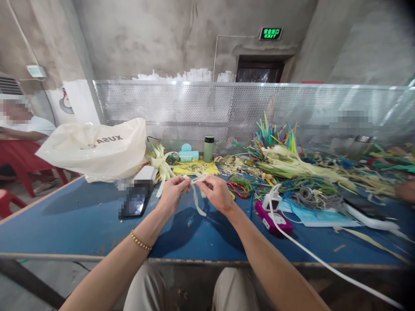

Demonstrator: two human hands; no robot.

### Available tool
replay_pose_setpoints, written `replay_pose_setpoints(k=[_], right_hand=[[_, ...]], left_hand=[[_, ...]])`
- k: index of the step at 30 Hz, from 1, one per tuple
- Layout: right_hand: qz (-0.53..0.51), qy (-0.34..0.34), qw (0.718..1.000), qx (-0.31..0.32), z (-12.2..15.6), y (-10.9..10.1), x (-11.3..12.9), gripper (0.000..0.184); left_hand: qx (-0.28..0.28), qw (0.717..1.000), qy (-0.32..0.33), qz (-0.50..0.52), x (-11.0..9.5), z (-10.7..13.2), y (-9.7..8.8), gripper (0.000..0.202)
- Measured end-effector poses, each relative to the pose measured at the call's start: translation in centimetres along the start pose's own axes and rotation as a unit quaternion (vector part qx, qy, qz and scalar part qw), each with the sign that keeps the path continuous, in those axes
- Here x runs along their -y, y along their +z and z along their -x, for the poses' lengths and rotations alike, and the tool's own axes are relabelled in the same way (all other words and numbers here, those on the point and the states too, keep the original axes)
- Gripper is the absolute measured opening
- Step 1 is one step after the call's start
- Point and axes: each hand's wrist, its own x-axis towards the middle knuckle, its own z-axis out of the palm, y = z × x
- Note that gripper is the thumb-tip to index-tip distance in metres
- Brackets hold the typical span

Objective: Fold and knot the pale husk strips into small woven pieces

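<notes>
My left hand (176,190) and my right hand (218,192) are close together above the blue table, each with its fingers pinched. Between them run pale, flat strips that look like corn husk (198,203); one end dangles below the fingers and curls to the right. Both hands are closed on these strips, though the fingertips hide just how they cross. Beyond my left hand lies a bundle of pale corn husks (161,160). A phone on a stand (134,201), partly blurred out, is left of my left hand.
A white plastic bag (97,147) stands at the back left. A green bottle (209,149) is at the back by a perforated metal screen (181,101). On the right are a purple power socket (274,218) with a white cable, heaped husks (292,162) and wire coils. A person sits far left.
</notes>
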Motion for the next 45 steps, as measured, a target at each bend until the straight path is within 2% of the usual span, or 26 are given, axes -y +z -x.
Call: replay_pose_setpoints(k=[5,8,12,14,16,20,23,26,29,35,37,41,45], right_hand=[[0.036,0.056,0.998,0.015,0.5,0.9,0.3,0.025],[0.078,0.076,0.994,0.021,0.7,1.7,0.6,0.027],[0.088,0.091,0.992,0.013,0.7,2.1,0.8,0.018],[0.044,0.123,0.991,0.023,0.6,2.0,0.9,0.017],[-0.047,0.189,0.980,0.046,0.4,1.8,1.1,0.015],[-0.258,0.300,0.916,0.063,0.4,1.9,1.7,0.008],[-0.296,0.320,0.899,0.051,0.7,2.5,2.0,0.017],[-0.281,0.298,0.911,0.055,1.1,3.2,2.1,0.015],[-0.288,0.251,0.920,0.087,1.5,3.3,2.2,0.008],[-0.290,0.129,0.935,0.156,1.7,2.6,2.6,0.028],[-0.272,0.109,0.942,0.165,1.8,2.6,2.7,0.030],[-0.177,0.077,0.976,0.104,1.9,2.7,2.6,0.018],[-0.081,-0.008,0.997,-0.012,1.5,2.1,2.7,0.016]], left_hand=[[-0.059,0.995,0.056,-0.053,0.2,-0.2,0.0,0.024],[-0.068,0.993,0.078,-0.063,0.3,-0.1,0.1,0.023],[-0.063,0.991,0.086,-0.076,0.3,0.0,0.2,0.021],[-0.065,0.991,0.086,-0.077,0.3,0.1,0.2,0.020],[-0.072,0.992,0.080,-0.060,0.3,0.0,0.2,0.020],[-0.093,0.995,0.032,0.019,0.5,-0.3,0.0,0.023],[-0.108,0.992,0.001,0.061,0.7,-0.5,-0.2,0.029],[-0.122,0.990,-0.005,0.073,0.9,-0.7,-0.5,0.031],[-0.128,0.990,-0.011,0.064,0.9,-0.8,-0.7,0.030],[-0.176,0.984,0.037,0.000,0.5,-0.8,-0.8,0.026],[-0.187,0.980,0.061,-0.023,0.4,-0.8,-0.7,0.023],[-0.158,0.981,0.098,-0.053,0.5,-0.7,-0.6,0.018],[-0.137,0.974,0.136,-0.120,1.0,-0.4,-0.5,0.012]])
